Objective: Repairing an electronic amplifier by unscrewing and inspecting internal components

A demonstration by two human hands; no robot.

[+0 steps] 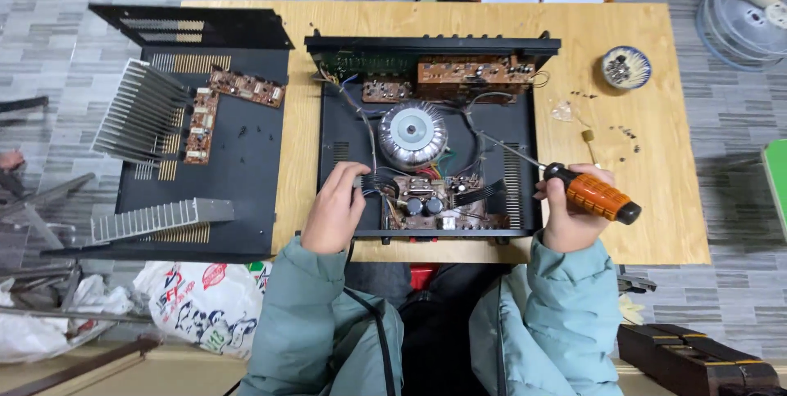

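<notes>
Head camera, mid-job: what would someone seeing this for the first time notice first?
The opened black amplifier chassis at the middle of the wooden table draws the eye, with its shiny round transformer at the centre. The right hand grips an orange-handled screwdriver at the chassis's right edge, while the left hand reaches into wiring at its front left. To the left, the removed black cover carries finned heat sinks and a brown circuit board.
</notes>
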